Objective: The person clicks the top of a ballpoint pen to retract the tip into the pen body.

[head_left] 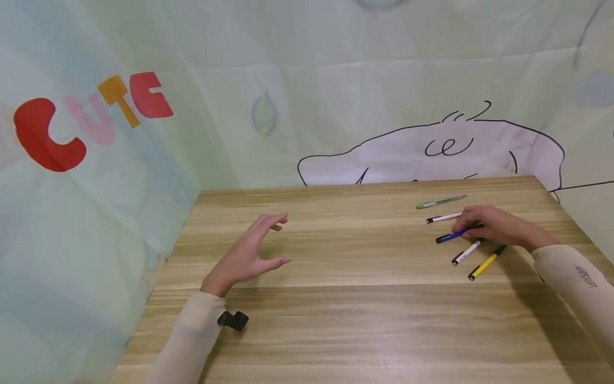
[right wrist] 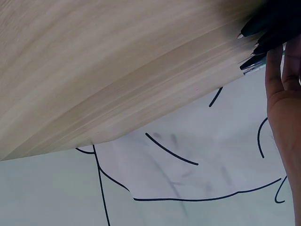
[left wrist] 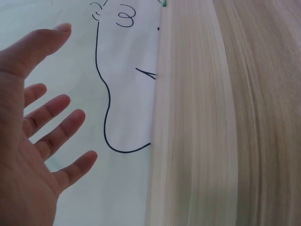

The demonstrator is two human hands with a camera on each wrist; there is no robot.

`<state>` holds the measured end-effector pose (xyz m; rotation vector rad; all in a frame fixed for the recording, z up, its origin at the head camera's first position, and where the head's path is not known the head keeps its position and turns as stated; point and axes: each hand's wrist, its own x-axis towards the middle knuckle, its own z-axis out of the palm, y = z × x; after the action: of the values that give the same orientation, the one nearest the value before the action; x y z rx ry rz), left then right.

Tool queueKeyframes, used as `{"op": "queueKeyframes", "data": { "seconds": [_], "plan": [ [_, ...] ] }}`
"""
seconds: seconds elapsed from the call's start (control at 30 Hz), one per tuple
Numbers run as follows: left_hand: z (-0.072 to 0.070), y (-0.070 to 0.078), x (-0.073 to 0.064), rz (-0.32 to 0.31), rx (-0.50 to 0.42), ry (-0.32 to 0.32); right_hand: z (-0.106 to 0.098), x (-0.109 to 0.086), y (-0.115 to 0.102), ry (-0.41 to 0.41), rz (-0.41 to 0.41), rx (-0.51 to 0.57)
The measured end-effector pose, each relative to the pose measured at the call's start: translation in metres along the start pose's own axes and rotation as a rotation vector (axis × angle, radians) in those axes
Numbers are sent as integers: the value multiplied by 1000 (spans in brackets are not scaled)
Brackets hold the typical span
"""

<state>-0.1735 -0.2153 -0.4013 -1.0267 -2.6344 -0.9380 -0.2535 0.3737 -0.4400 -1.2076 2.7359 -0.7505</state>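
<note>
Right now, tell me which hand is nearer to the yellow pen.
Right. The right hand is close by, just beyond the yellow pen at the blue pen; the left hand is well away, off to the yellow pen's left.

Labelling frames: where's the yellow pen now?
In the head view, the yellow pen is on the right side of the table, lowest in the pen row, beside a white pen.

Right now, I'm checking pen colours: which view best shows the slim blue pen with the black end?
The head view: the slim blue pen shows its colour and black end, partly hidden by the right hand. The right wrist view shows dark pen tips, none identifiable as its; the left wrist view misses it.
</note>
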Motion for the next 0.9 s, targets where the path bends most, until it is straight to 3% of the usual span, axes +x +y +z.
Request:
{"op": "queueKeyframes", "data": {
  "seconds": [0.17, 0.57, 0.7, 0.9],
  "plan": [
    [2, 2, 5, 8, -1, -6, 2, 2, 2, -9, -45, -48],
    [4, 7, 14, 32, -34, -8, -2, 4, -9, -43, 106, -72],
    [3, 9, 16, 44, -36, 3, -3, 7, -16, -15, 173, -68],
    [5, 11, 19, 68, -41, 26, -2, 11, -30, 48, 197, -81]
  ]
}}
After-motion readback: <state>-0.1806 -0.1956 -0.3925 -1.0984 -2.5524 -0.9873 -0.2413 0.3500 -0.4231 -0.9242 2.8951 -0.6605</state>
